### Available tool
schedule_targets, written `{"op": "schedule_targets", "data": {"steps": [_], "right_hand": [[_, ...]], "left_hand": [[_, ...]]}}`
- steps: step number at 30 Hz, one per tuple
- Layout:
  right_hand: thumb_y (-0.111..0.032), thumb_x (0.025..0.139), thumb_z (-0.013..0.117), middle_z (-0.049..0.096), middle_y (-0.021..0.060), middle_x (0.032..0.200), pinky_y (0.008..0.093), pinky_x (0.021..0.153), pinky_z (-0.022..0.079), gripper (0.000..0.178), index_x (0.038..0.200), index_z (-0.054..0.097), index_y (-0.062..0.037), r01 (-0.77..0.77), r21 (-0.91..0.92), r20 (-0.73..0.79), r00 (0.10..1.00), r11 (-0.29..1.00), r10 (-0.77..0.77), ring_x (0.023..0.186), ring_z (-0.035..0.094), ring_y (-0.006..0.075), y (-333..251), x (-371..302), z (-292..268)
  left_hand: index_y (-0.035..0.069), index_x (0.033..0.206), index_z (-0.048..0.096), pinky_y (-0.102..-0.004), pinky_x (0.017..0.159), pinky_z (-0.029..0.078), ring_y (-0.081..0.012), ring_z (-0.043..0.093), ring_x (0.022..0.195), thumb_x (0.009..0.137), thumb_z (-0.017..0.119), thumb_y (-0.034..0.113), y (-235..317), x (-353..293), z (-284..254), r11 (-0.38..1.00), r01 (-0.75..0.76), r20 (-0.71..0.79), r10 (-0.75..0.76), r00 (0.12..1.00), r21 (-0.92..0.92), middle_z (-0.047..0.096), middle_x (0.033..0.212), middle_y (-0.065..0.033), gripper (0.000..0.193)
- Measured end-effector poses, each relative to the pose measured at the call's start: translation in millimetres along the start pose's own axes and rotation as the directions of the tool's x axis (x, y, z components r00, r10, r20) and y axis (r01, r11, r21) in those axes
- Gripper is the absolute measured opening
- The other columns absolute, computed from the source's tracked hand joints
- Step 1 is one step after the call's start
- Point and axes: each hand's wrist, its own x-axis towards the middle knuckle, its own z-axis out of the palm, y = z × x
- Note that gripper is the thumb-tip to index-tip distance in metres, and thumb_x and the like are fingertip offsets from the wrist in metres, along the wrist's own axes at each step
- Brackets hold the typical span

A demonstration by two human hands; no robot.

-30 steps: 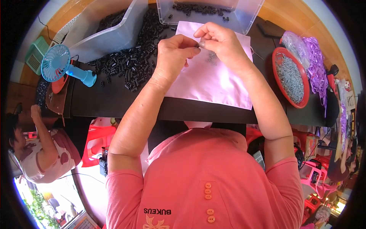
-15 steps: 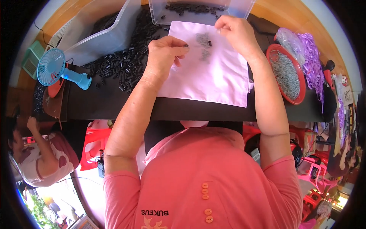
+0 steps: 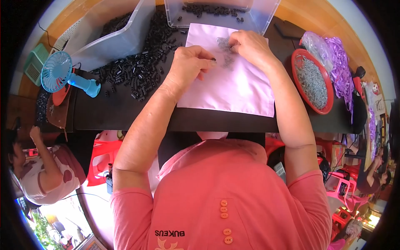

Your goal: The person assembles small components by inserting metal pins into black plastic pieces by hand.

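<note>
A pink cloth [image 3: 237, 98] lies on the dark table under both hands. My left hand [image 3: 191, 62] is over its left side, thumb and forefinger pinched on a small black piece [image 3: 213, 59]. To the right, my right hand [image 3: 251, 46] reaches to a small pile of grey metal bits [image 3: 223, 43], fingers pressed together at the pile's edge. Whatever those fingertips hold, if anything, is hidden. More fine grey bits [image 3: 227, 61] are spread just nearer on the cloth.
Many loose black cylinders [image 3: 139, 68] cover the table at left, beside a translucent bin [image 3: 112, 46]. Another clear bin [image 3: 216, 18] stands at the back. A blue fan [image 3: 68, 77] is far left. At right are a red basket [image 3: 330, 93] of metal bits and purple ribbon [image 3: 342, 75].
My right hand has come down and left to the grey pile. My left hand has shifted slightly right and nearer. The cloth has slid a little right; a black piece on the pile is no longer visible.
</note>
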Motion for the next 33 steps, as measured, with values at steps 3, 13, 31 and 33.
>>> {"op": "schedule_targets", "data": {"steps": [3, 13, 31, 33], "right_hand": [[-0.014, 0.078, 0.064, 0.07, 0.0104, 0.093, 0.0422, 0.078, 0.047, 0.016, 0.092, 0.07, -0.0073, -0.038, 0.012, 0.025, 0.999, 0.999, 0.037, 0.091, 0.064, 0.0298, 2, 1, -2], [-0.013, 0.074, 0.067, 0.069, 0.01, 0.09, 0.0414, 0.078, 0.048, 0.017, 0.089, 0.068, -0.0062, -0.041, 0.008, 0.036, 0.999, 0.999, 0.041, 0.089, 0.064, 0.0307, -2, -3, -7], [-0.006, 0.086, 0.061, 0.063, 0.0012, 0.087, 0.0252, 0.077, 0.045, 0.012, 0.095, 0.063, 0.0016, 0.119, 0.722, -0.063, 0.992, 0.681, -0.107, 0.083, 0.057, 0.0098, -34, -13, -9], [-0.006, 0.086, 0.06, 0.063, 0.0013, 0.087, 0.025, 0.077, 0.045, 0.012, 0.095, 0.063, 0.0014, 0.12, 0.719, -0.067, 0.992, 0.684, -0.103, 0.083, 0.057, 0.0098, -37, -15, -10]], "left_hand": [[-0.005, 0.088, 0.068, -0.0242, 0.05, 0.045, -0.0114, 0.056, 0.061, 0.076, 0.072, 0.002, 0, 3, -1, 1.0, -0.003, 0.003, 0.002, 1.0, 0.028, 0.062, 0.071, -0.0049, 0.014], [-0.006, 0.087, 0.068, -0.0242, 0.048, 0.045, -0.0115, 0.056, 0.06, 0.075, 0.072, 0.001, -1, 2, 0, 0.998, 0.02, -0.019, -0.018, 1.0, 0.068, 0.062, 0.07, -0.0055, 0.014], [-0.009, 0.093, 0.066, -0.0279, 0.05, 0.049, -0.0179, 0.063, 0.065, 0.078, 0.068, -0.004, 12, -4, 1, 0.921, -0.005, -0.03, -0.007, 1.0, -0.388, 0.068, 0.082, -0.0137, 0.016], [-0.009, 0.096, 0.064, -0.0282, 0.051, 0.05, -0.0183, 0.064, 0.067, 0.078, 0.067, -0.005, 12, -4, 1, 0.91, -0.013, -0.03, 0.001, 1.0, -0.414, 0.068, 0.083, -0.0145, 0.018]]}}
